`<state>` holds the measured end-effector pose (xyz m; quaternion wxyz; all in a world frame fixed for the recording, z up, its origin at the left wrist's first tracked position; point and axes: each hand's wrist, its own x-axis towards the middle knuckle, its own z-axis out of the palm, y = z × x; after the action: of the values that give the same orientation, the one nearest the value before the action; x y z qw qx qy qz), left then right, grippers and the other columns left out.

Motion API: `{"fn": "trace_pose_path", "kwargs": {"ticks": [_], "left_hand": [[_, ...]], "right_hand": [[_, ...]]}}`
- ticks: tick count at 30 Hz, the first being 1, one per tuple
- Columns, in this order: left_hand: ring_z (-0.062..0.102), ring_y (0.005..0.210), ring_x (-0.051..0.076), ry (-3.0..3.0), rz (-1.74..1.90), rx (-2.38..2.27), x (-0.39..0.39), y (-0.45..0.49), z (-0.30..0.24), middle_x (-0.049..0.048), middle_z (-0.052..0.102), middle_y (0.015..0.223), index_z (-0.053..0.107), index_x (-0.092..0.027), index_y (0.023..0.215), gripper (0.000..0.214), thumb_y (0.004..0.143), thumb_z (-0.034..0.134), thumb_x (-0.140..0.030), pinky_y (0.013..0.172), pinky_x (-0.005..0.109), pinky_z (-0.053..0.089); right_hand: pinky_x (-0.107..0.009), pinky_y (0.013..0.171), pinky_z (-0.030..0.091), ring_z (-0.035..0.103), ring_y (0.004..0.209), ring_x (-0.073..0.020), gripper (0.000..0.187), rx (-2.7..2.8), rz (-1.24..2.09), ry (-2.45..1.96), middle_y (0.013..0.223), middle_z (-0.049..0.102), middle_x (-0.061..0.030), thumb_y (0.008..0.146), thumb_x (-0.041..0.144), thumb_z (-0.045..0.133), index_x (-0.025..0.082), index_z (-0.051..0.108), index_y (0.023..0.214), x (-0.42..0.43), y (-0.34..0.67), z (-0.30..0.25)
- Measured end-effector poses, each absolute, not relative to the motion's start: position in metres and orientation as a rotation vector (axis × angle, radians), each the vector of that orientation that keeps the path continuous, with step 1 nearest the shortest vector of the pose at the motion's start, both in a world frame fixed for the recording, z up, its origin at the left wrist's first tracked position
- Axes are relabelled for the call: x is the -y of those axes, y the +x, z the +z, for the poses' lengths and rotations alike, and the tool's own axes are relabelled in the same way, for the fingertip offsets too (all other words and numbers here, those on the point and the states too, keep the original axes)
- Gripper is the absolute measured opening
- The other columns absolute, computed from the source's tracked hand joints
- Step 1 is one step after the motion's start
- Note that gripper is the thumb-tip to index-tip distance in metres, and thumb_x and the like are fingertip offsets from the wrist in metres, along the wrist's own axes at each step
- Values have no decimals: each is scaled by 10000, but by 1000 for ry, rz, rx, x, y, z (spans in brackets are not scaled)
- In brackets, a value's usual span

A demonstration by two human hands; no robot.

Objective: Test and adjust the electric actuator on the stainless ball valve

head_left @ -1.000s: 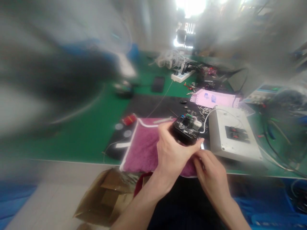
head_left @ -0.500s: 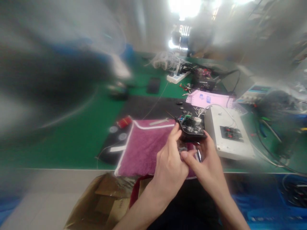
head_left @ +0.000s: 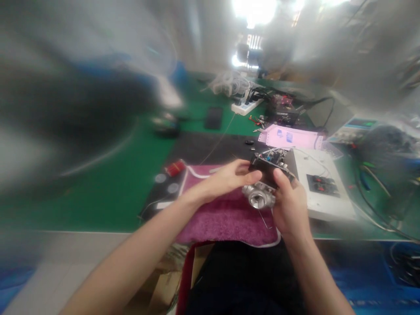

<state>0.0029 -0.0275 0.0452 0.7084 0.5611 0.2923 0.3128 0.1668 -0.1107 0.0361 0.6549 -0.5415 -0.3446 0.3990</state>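
Observation:
Between my hands is a black housing (head_left: 266, 172) with an exposed circuit board and small parts on its upper side. A silvery metal valve body (head_left: 257, 198) with a round opening shows beneath it, facing me. My left hand (head_left: 239, 173) grips the left end, thumb along the near face. On the right end, my right hand (head_left: 291, 201) is wrapped round the housing, its thumb pressed on the near side. Under them lies a purple towel (head_left: 219, 223) with white edging. A thin bent metal rod, like a hex key (head_left: 265, 220), shows just below the valve body.
A white box with black terminals (head_left: 316, 205) stands close on the right. Beyond are pink papers (head_left: 295, 137), a power strip (head_left: 244, 106) and a bench instrument (head_left: 357, 124). A red object (head_left: 175, 167) lies left of the towel. An open carton (head_left: 164, 284) sits below the table edge.
The housing has tipped so its near side and the metal valve body now show. My left hand has shifted from underneath to the left end, its forearm swinging out left.

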Motion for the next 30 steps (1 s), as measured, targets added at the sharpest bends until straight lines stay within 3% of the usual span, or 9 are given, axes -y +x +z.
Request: {"fn": "trace_pose_path", "kwargs": {"ticks": [2, 5, 10, 13, 15, 18, 21, 27, 30], "left_hand": [[744, 1197, 308, 1161, 652, -478, 20, 17, 45, 166, 761, 1315, 724, -162, 1248, 592, 830, 887, -548, 1063, 426, 564], [753, 1112, 261, 1066, 743, -446, 15, 37, 36, 136, 779, 1259, 746, -157, 1205, 524, 830, 896, -490, 1026, 384, 563], [705, 1238, 258, 1071, 833, -526, 15, 44, 14, 111, 721, 1397, 609, -216, 1443, 788, 756, 966, -365, 1099, 397, 528], [714, 1229, 273, 1122, 810, -533, 16, 40, 10, 109, 732, 1375, 622, -208, 1407, 765, 745, 974, -361, 1079, 397, 547], [725, 1202, 273, 1095, 818, -578, 16, 40, 9, 114, 740, 1353, 636, -198, 1362, 708, 762, 965, -380, 1053, 399, 564], [739, 1172, 273, 1042, 823, -640, 12, 42, 6, 135, 742, 1345, 659, -186, 1324, 657, 782, 952, -416, 1039, 417, 578], [749, 1155, 274, 1029, 807, -634, 8, 45, 4, 150, 742, 1349, 687, -184, 1298, 644, 769, 961, -427, 1027, 421, 591], [756, 1154, 276, 971, 799, -606, 8, 44, 5, 167, 726, 1379, 691, -184, 1306, 640, 777, 957, -427, 997, 421, 611], [760, 1137, 264, 941, 784, -605, 8, 44, 6, 161, 734, 1366, 684, -185, 1302, 656, 758, 974, -409, 1005, 416, 604]], "right_hand": [[-556, 1193, 530, 670, 1367, -330, 600, 825, 902, -1222, 1481, 675, -170, 969, 538, 743, 150, 638, 1414, 107, 172, 43], [-514, 1216, 522, 661, 1385, -311, 701, 898, 832, -1267, 1491, 673, -157, 900, 478, 850, 168, 596, 1474, 102, 180, 46], [-468, 1164, 578, 635, 1419, -306, 864, 1131, 813, -1387, 1607, 567, -167, 935, 504, 810, 193, 427, 1643, 119, 191, 37], [-505, 1151, 586, 667, 1382, -312, 925, 1364, 796, -1522, 1588, 588, -163, 953, 489, 793, 222, 333, 1710, 151, 200, 49], [-506, 1054, 648, 758, 1231, -314, 772, 1501, 659, -1659, 1442, 711, -137, 944, 476, 805, 256, 514, 1624, 169, 214, 69], [-421, 851, 693, 821, 909, -251, 293, 1508, 137, -1776, 1071, 840, -48, 971, 470, 769, 314, 822, 1213, 164, 254, 101], [-463, 973, 628, 789, 1022, -259, 281, 1487, -200, -1847, 1131, 825, -73, 1005, 437, 719, 266, 822, 1202, 123, 314, 114], [-472, 1017, 564, 769, 1037, -278, 178, 1740, 11, -1910, 1091, 827, -72, 912, 332, 783, 207, 840, 1025, 66, 388, 81], [-435, 988, 553, 765, 1026, -264, 197, 1717, -27, -1929, 1110, 817, -75, 921, 331, 778, 213, 817, 1075, 72, 392, 65]]}}
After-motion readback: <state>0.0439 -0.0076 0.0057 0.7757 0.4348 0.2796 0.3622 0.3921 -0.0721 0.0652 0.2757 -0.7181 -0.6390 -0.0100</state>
